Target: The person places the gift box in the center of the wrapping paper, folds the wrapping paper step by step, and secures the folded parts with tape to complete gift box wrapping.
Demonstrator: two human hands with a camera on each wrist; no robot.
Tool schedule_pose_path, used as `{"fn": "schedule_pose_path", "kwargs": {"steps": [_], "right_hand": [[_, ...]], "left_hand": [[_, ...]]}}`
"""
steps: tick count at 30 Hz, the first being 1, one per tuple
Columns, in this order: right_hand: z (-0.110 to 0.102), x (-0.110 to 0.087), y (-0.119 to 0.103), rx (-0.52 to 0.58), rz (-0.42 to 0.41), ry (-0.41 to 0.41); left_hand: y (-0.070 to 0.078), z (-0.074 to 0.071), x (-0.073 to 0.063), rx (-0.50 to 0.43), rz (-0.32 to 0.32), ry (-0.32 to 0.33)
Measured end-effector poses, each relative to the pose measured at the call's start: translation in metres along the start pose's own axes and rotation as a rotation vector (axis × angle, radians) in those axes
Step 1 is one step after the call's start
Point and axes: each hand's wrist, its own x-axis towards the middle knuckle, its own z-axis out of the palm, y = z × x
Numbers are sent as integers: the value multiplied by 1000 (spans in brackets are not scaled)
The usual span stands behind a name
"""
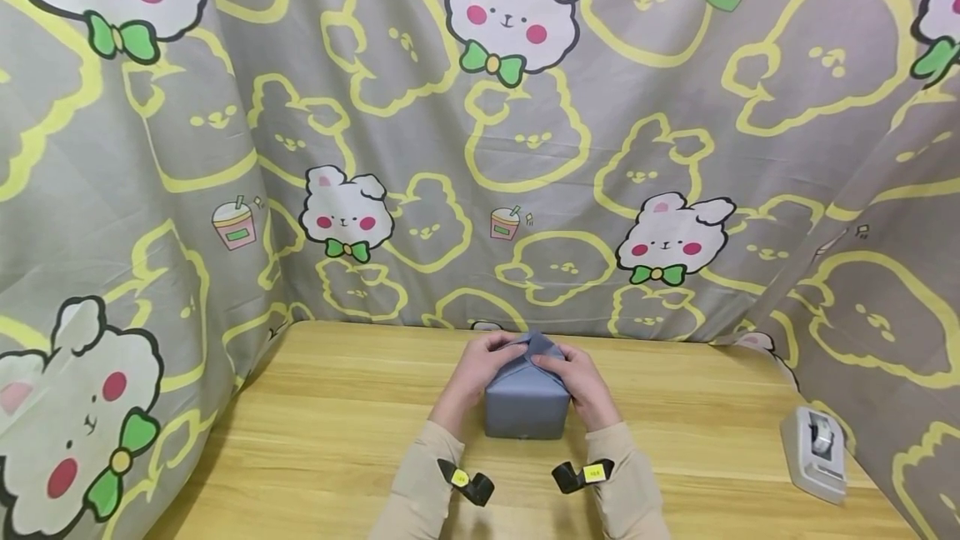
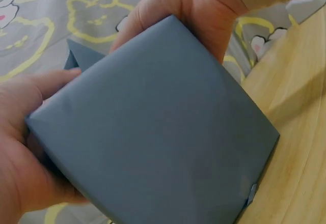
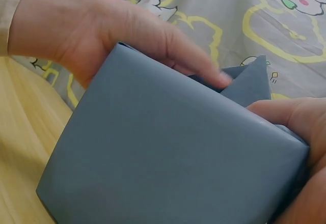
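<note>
A box (image 1: 527, 413) wrapped in blue-grey paper stands on the table in front of me. On its top the paper comes together in a pointed flap (image 1: 538, 345), also visible in the right wrist view as a raised flap (image 3: 250, 84). My left hand (image 1: 480, 363) holds the paper from the left, thumb lying across the top fold. From the other side my right hand (image 1: 583, 375) grips it the same way, its thumb near the flap's base. In the left wrist view the box's smooth front face (image 2: 158, 127) hides most fingertips of both hands.
The wooden table (image 1: 322, 432) extends to both sides. A grey-white tape dispenser (image 1: 817, 461) sits near its right edge. Patterned grey cloth (image 1: 420, 140) hangs behind and along both sides. Black bands (image 1: 472, 486) with yellow labels are around both wrists.
</note>
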Motion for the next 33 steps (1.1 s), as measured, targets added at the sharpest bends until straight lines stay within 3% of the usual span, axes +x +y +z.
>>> {"fn": "schedule_pose_path", "kwargs": {"steps": [5,13,33], "right_hand": [[1,1,0,-14,1,8],[1,1,0,-41,0,3],[1,-1,-1,-56,-16,-1]], "left_hand": [[4,0,-1,14,77,8],[9,3,-3,54,101,91],[14,5,-2,33,219,58]]}}
